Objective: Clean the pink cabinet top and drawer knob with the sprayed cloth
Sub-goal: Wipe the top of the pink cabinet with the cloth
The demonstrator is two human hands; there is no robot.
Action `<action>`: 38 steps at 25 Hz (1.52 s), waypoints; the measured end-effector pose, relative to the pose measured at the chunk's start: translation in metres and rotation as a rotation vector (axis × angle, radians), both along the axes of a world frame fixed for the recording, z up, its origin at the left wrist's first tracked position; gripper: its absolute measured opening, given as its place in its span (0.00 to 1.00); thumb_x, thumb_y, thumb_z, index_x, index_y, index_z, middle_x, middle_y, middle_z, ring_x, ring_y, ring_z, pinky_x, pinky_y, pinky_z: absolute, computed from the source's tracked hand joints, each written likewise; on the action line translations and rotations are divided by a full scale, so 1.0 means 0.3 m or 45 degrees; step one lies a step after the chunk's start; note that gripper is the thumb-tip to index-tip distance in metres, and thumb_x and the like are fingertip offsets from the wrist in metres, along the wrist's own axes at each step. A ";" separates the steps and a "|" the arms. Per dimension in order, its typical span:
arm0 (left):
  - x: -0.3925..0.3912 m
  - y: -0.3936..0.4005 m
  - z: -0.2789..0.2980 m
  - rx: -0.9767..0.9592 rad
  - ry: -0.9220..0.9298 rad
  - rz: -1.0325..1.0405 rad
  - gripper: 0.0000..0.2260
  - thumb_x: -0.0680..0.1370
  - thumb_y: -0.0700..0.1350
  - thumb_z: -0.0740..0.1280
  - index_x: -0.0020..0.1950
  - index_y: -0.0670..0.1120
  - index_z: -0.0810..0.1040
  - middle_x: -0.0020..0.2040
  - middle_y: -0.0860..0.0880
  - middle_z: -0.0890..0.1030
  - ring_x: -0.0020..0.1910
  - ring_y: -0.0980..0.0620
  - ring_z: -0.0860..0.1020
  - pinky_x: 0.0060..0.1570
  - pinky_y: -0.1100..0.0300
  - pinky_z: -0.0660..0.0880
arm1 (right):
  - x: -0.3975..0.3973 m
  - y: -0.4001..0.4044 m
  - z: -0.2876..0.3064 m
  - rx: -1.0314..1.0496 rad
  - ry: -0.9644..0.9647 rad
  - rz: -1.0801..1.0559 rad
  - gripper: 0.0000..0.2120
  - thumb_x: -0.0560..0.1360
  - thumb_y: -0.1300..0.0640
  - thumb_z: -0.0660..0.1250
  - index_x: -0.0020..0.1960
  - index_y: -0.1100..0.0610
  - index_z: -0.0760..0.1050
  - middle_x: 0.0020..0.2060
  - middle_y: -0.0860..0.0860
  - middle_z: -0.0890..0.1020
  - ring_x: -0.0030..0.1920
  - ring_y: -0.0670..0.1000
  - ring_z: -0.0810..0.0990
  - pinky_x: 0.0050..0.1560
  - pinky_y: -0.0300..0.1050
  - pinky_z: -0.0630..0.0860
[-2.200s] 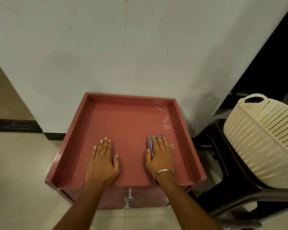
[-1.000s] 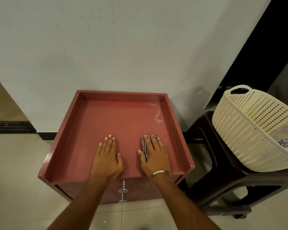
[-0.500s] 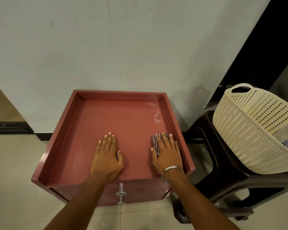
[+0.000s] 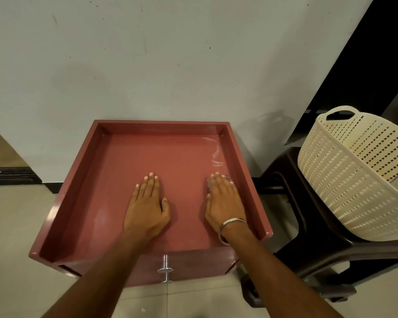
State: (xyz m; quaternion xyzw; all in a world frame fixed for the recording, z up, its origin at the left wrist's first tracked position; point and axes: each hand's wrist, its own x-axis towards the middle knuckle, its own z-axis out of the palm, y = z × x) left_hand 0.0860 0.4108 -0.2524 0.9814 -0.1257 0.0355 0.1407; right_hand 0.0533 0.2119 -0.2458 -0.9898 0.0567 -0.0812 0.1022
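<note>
Both forearms reaching forward over the front edge of the pink cabinet top [image 4: 115,180], roughly parallel, palms down. Left hand [image 4: 147,207] laid flat on the bare surface near the middle, fingers straight and close together, thumb out toward the right, holding nothing. Right hand [image 4: 224,203] also spread flat, pressing on the checked cloth [image 4: 209,182], close beside the raised right rim; fingers extended, not curled around the fabric. Only a sliver of cloth visible at the fingertips and beside the index finger, the rest hidden under the palm. Metal bangle [image 4: 231,227] around the right wrist, just inside the front edge. Wet, glossy streak [image 4: 215,152] on the surface toward the far right corner, ahead of the right hand. Drawer knob [image 4: 165,269] below the front edge, between the two forearms, untouched by either hand. Cabinet backed against a pale wall [image 4: 147,65]. To the right, a cream perforated basket [image 4: 354,175] tilted on a dark plastic stool [image 4: 308,249].
</note>
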 end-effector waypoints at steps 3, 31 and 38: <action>0.013 0.004 -0.002 0.001 -0.003 -0.018 0.33 0.75 0.53 0.46 0.79 0.42 0.48 0.80 0.46 0.47 0.79 0.52 0.46 0.77 0.54 0.43 | 0.019 -0.040 -0.001 -0.009 -0.024 -0.110 0.27 0.78 0.56 0.51 0.76 0.57 0.54 0.76 0.53 0.59 0.77 0.52 0.54 0.78 0.48 0.48; 0.209 -0.040 -0.027 -0.007 -0.096 -0.058 0.31 0.78 0.54 0.49 0.79 0.42 0.51 0.80 0.46 0.50 0.79 0.52 0.48 0.77 0.55 0.44 | 0.353 -0.025 -0.015 0.017 -0.039 -0.141 0.28 0.76 0.55 0.54 0.75 0.58 0.57 0.75 0.54 0.62 0.76 0.54 0.57 0.78 0.50 0.50; 0.242 -0.039 -0.041 -0.027 -0.105 -0.082 0.29 0.80 0.52 0.53 0.79 0.43 0.50 0.80 0.47 0.50 0.79 0.52 0.48 0.77 0.56 0.43 | 0.405 -0.087 -0.017 -0.002 -0.071 -0.043 0.26 0.77 0.56 0.54 0.74 0.57 0.60 0.74 0.54 0.64 0.75 0.54 0.59 0.77 0.50 0.53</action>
